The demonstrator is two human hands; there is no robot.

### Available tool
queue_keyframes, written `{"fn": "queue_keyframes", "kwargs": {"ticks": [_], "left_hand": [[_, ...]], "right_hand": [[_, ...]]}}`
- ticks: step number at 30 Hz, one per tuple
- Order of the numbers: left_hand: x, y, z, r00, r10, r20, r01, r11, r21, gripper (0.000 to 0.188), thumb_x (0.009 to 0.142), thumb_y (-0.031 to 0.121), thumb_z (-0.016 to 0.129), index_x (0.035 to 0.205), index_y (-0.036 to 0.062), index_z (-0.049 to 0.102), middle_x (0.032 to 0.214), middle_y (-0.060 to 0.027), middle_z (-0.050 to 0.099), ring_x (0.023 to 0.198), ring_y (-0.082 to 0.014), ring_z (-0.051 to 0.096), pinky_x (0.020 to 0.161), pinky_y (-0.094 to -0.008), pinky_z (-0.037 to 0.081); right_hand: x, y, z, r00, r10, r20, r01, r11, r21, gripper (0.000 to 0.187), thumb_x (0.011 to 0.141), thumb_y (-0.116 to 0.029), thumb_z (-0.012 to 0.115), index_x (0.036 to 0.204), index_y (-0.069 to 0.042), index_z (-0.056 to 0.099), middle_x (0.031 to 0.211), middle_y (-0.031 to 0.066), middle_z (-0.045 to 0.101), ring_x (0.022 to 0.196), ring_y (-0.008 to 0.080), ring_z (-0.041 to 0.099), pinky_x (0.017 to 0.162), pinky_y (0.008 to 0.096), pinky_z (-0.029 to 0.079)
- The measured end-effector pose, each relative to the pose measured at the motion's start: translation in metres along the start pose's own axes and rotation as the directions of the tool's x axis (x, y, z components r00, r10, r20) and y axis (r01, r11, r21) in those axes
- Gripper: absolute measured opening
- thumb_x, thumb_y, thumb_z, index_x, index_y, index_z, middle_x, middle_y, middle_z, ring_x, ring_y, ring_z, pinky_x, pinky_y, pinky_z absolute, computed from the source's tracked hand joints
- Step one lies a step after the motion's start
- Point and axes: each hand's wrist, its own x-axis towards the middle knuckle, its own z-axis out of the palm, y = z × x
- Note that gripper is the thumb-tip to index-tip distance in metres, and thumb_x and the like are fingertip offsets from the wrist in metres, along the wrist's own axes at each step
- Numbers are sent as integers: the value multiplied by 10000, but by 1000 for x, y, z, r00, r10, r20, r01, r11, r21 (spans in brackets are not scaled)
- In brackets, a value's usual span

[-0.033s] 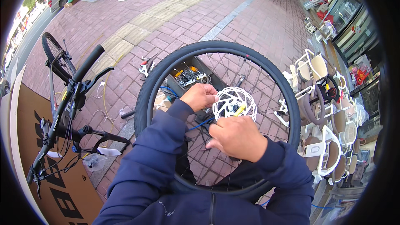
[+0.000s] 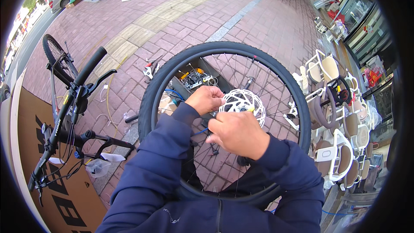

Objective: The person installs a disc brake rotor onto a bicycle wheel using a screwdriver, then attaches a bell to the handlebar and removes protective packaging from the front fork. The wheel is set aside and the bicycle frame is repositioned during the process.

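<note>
A black-tyred bicycle wheel (image 2: pixel 151 82) is held across my lap, its hub side facing up. On the hub sits a white slotted brake disc (image 2: pixel 254 99). My left hand (image 2: pixel 206 99) is closed, thumb and fingers pinched at the disc's left edge. Over the disc's near side, my right hand (image 2: pixel 241 133) is closed with curled fingers. A small yellow-ended tool (image 2: pixel 251 109) sticks out past its knuckles, over the hub; the rest is hidden by the hand.
Beyond the spokes lies a tool tray (image 2: pixel 198 79) full of small parts. Pliers (image 2: pixel 149 70) rest left of the tyre. A bicycle frame with a handlebar (image 2: pixel 64 99) stands at the left over brown cardboard (image 2: pixel 82 194). White child seats (image 2: pixel 338 155) are piled at the right.
My right hand has shifted left and slightly up across the disc. The yellow tool end has swung to a flatter angle. My left hand stays nearly in place.
</note>
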Motion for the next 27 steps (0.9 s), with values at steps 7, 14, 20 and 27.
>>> {"fn": "queue_keyframes", "kwargs": {"ticks": [7, 14, 20, 27], "left_hand": [[0, -5, 0, 1000, -15, 14, 16, 993, -115, 107, 942, 92, 703, 975, -9, 701, 797, -8, 667, 674, -62, 584, 629, -230, 488], [-4, 8, 3, 1000, -14, 28, 15, 999, -41, 125, 943, 92, 719, 1003, -17, 703, 810, -13, 692, 688, -72, 610, 637, -239, 511], [-5, 9, 3, 1000, -24, -7, 24, 997, -71, 123, 928, 76, 715, 979, -32, 689, 811, -37, 694, 676, -85, 617, 624, -241, 509], [-4, 8, 4, 1000, -24, 0, 24, 995, -97, 107, 925, 65, 717, 962, -29, 683, 789, -33, 684, 657, -74, 607, 595, -236, 500]], "right_hand": [[69, 104, 10, 954, 291, -69, -293, 956, -17, 216, 880, -223, 696, 1021, -61, 717, 910, 194, 727, 840, 394, 697, 765, 454, 557], [-39, 142, -33, 668, 703, -242, -701, 704, 112, 281, 918, -281, 668, 843, -13, 702, 758, 198, 684, 723, 372, 671, 678, 452, 504], [-131, 53, -52, 724, 669, -165, -685, 727, -58, 356, 938, -276, 701, 733, -9, 587, 670, 191, 609, 644, 439, 605, 583, 473, 469], [-102, -19, -47, 892, 277, 357, -277, 959, -52, 307, 923, -299, 708, 808, -63, 550, 677, 114, 617, 640, 353, 652, 549, 457, 498]]}}
